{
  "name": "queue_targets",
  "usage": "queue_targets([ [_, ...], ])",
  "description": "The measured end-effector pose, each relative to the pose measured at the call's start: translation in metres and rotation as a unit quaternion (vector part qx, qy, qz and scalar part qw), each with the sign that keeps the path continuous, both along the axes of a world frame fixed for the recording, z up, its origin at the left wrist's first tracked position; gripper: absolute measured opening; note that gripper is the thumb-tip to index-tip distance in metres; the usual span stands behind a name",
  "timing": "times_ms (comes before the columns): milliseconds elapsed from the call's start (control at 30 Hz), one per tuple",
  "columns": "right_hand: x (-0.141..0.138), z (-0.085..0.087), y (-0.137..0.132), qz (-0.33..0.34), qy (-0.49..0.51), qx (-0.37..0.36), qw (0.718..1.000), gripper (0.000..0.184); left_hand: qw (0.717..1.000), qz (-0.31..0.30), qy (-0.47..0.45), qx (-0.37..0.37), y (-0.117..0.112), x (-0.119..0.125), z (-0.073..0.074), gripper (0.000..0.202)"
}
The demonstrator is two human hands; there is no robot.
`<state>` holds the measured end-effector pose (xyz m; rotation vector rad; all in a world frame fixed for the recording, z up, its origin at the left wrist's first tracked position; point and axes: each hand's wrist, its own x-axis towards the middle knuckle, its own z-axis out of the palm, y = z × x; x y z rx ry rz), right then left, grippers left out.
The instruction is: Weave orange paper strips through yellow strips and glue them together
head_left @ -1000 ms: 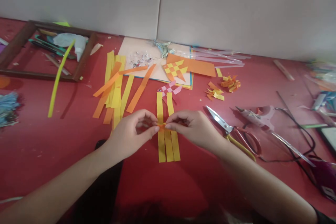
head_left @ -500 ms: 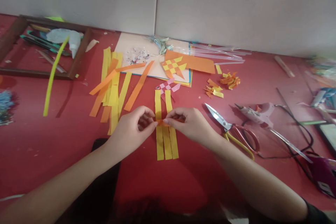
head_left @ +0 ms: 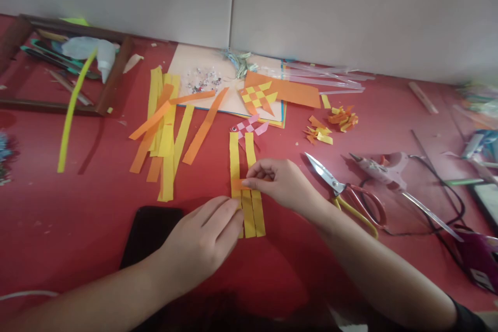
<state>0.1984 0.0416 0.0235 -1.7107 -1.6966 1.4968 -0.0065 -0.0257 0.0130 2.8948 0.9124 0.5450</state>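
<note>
Right hand (head_left: 286, 187): thumb and forefinger drawn close together at the tips, with hold of a short orange strip (head_left: 239, 184); the remaining fingers are curled behind. Left hand (head_left: 210, 236): below and to the left of that pinch, its fingertips on the lower part of the leftmost yellow strip. Whether it grips the strip or merely presses it cannot be told, the thumb being hidden.

The orange strip lies crosswise at the right fingertips. The yellow strips (head_left: 234, 158) run lengthwise beneath the hands; three show below the pinch, two above it.

Handling, in this inspector's judgement: light, flat, matte paper, flexible, unlikely to slip from dry fingers but liable to crease or tear if tugged. The orange strip is best taken near its ends, between thumb and fingertip; the yellow ones are best pressed flat near the crossing.

Just beyond the upper yellow ends: a pink woven fish (head_left: 249, 127). Beyond that, an orange-and-yellow woven fish (head_left: 257, 98). To the right of the grip: scissors (head_left: 329, 176), with a glue gun (head_left: 383, 171) farther out. Up and to the left: loose paper strips (head_left: 167, 140).
</note>
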Motion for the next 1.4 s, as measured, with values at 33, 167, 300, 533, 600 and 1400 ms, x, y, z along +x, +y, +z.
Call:
queue_targets([
  [33,0.000,0.000,0.000,0.003,0.000,0.000,1.000,0.016,1.000,0.002,0.003,0.001,0.000,0.000,-0.001,0.019],
  [167,-0.001,0.000,0.002,0.012,-0.001,-0.001,1.000,0.016,0.999,0.023,0.024,-0.003,0.002,-0.003,-0.003,0.024],
  [300,-0.003,-0.001,0.002,0.008,-0.010,0.001,1.000,0.013,0.999,0.035,0.033,0.010,0.003,-0.005,-0.007,0.026],
  [533,-0.006,0.001,0.003,0.018,-0.043,0.018,0.999,0.011,0.997,0.042,0.037,0.051,0.008,-0.006,-0.008,0.024],
  [600,-0.006,0.001,0.003,0.020,-0.045,0.020,0.999,0.010,0.997,0.052,0.039,0.046,0.010,-0.007,-0.008,0.026],
  [1400,-0.007,-0.001,0.001,0.021,-0.056,0.040,0.997,0.009,0.998,0.049,0.029,0.022,0.012,-0.005,-0.012,0.030],
])
